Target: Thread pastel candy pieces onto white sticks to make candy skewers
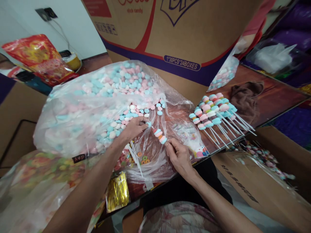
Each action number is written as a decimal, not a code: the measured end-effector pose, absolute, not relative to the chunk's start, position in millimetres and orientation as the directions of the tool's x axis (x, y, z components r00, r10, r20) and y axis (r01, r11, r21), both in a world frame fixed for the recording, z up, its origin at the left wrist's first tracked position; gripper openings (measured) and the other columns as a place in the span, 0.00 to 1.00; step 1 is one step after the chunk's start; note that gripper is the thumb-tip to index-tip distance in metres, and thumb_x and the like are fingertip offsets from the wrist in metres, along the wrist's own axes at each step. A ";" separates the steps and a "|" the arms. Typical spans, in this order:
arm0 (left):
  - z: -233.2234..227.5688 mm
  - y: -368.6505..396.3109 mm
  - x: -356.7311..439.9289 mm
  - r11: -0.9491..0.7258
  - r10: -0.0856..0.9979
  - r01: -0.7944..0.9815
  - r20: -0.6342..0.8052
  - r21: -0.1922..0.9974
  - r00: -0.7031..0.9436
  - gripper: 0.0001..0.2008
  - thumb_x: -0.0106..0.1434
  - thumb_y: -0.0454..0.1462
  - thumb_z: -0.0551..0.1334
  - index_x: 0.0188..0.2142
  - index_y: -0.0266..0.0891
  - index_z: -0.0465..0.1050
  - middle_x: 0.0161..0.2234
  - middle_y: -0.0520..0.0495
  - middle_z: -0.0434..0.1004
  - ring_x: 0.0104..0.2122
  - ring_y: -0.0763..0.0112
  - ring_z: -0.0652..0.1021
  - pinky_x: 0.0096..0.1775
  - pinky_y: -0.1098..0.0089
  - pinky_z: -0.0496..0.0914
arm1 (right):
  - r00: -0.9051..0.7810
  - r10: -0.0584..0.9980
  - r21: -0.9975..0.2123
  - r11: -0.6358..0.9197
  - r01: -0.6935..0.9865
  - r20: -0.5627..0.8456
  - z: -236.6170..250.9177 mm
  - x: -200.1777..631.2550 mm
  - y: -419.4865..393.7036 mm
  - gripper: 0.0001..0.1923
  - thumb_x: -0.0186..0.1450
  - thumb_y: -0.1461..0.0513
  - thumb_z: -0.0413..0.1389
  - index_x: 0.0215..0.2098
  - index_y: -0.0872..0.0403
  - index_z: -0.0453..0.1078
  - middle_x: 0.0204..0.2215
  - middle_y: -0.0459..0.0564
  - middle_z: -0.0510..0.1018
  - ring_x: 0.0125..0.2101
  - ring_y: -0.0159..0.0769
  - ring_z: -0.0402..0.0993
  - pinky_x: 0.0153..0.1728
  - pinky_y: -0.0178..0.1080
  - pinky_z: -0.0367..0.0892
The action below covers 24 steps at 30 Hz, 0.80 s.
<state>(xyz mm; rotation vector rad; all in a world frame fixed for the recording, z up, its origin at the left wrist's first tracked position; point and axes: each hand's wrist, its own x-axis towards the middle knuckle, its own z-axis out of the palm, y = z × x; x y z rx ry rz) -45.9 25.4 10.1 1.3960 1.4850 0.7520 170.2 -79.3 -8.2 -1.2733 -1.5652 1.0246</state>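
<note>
- Left hand (134, 127): fingers pinched shut on a pale blue ring-shaped candy (148, 124) at the mouth of the large clear plastic bag of pink, blue and white candies (92, 106).
- Right hand (178, 155): fingertips closed on a thin white stick half-threaded with candies (159, 136), apparently near its lower end.
- Step: threading; next, the ring's hole must meet the stick tip.
- Finished skewers (213, 113) lie well right.
</note>
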 end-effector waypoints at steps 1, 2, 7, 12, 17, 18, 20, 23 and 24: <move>10.3 25.1 -45.1 0.150 0.976 0.436 -0.202 0.887 0.075 0.13 0.52 0.43 0.64 0.35 0.37 0.75 0.23 0.50 0.74 0.22 0.71 0.71 0.26 0.71 0.63 | -0.118 0.986 -0.946 0.144 0.290 0.114 -8.3 170.2 -79.3 0.13 0.72 0.60 0.49 0.29 0.51 0.64 0.19 0.41 0.64 0.21 0.30 0.61 0.24 0.33 0.57; 10.4 24.4 -44.1 0.124 0.981 0.481 -0.179 0.868 0.071 0.12 0.54 0.42 0.63 0.36 0.38 0.74 0.24 0.50 0.74 0.22 0.71 0.70 0.26 0.70 0.63 | -0.118 0.987 -0.946 0.143 0.291 0.113 -8.5 170.3 -79.4 0.12 0.72 0.60 0.49 0.29 0.51 0.65 0.19 0.41 0.64 0.21 0.30 0.61 0.24 0.33 0.57; 9.2 16.5 -39.7 -0.127 0.991 0.720 0.052 0.683 0.126 0.11 0.59 0.36 0.57 0.41 0.40 0.71 0.33 0.47 0.75 0.31 0.65 0.73 0.36 0.66 0.67 | -0.122 0.985 -0.938 0.157 0.310 0.125 -8.4 170.6 -79.6 0.12 0.72 0.60 0.50 0.30 0.52 0.66 0.19 0.41 0.64 0.21 0.30 0.61 0.25 0.33 0.57; 8.0 9.4 -37.1 -0.249 0.968 0.795 0.123 0.553 0.218 0.12 0.60 0.32 0.55 0.42 0.38 0.73 0.38 0.41 0.72 0.39 0.59 0.73 0.42 0.62 0.69 | -0.126 0.977 -0.901 0.205 0.381 0.169 -8.1 169.9 -78.8 0.11 0.71 0.62 0.49 0.31 0.52 0.66 0.20 0.41 0.65 0.22 0.31 0.62 0.26 0.34 0.56; 8.4 4.1 -31.9 -0.057 0.998 0.571 0.026 0.819 0.062 0.10 0.59 0.35 0.58 0.41 0.38 0.72 0.34 0.48 0.75 0.33 0.67 0.74 0.38 0.67 0.69 | -0.159 0.966 -0.851 0.256 0.459 0.205 -10.3 169.0 -78.5 0.10 0.71 0.62 0.49 0.32 0.52 0.68 0.21 0.42 0.67 0.22 0.31 0.63 0.27 0.36 0.56; 8.7 2.6 -30.7 -0.027 0.999 0.498 0.010 0.867 0.038 0.10 0.59 0.36 0.59 0.40 0.38 0.72 0.34 0.49 0.75 0.33 0.68 0.75 0.38 0.68 0.69 | -0.158 0.966 -0.848 0.256 0.463 0.205 -10.6 169.0 -78.7 0.10 0.71 0.63 0.49 0.32 0.52 0.68 0.21 0.42 0.67 0.21 0.31 0.63 0.27 0.36 0.56; 9.2 -0.8 -28.5 -0.007 1.000 0.391 0.000 0.920 0.017 0.11 0.58 0.38 0.61 0.40 0.38 0.72 0.35 0.49 0.77 0.35 0.68 0.76 0.39 0.69 0.69 | -0.151 0.966 -0.849 0.255 0.462 0.208 -10.4 168.8 -79.1 0.10 0.71 0.63 0.49 0.32 0.52 0.67 0.20 0.41 0.66 0.21 0.32 0.62 0.27 0.36 0.55; 9.9 -5.1 -25.6 0.005 1.000 0.324 -0.014 0.946 0.026 0.12 0.58 0.39 0.62 0.42 0.38 0.74 0.37 0.48 0.79 0.36 0.68 0.76 0.41 0.69 0.70 | -0.139 0.965 -0.845 0.261 0.467 0.221 -9.2 168.5 -79.1 0.10 0.71 0.63 0.49 0.32 0.51 0.67 0.20 0.41 0.65 0.21 0.32 0.62 0.27 0.36 0.56; 10.2 -6.0 -24.7 0.010 0.999 0.314 -0.021 0.949 0.034 0.13 0.59 0.39 0.62 0.42 0.38 0.75 0.37 0.48 0.79 0.36 0.68 0.77 0.41 0.69 0.70 | -0.139 0.965 -0.841 0.264 0.473 0.225 -8.7 168.4 -78.9 0.10 0.71 0.63 0.49 0.31 0.51 0.67 0.20 0.41 0.65 0.22 0.32 0.62 0.27 0.36 0.55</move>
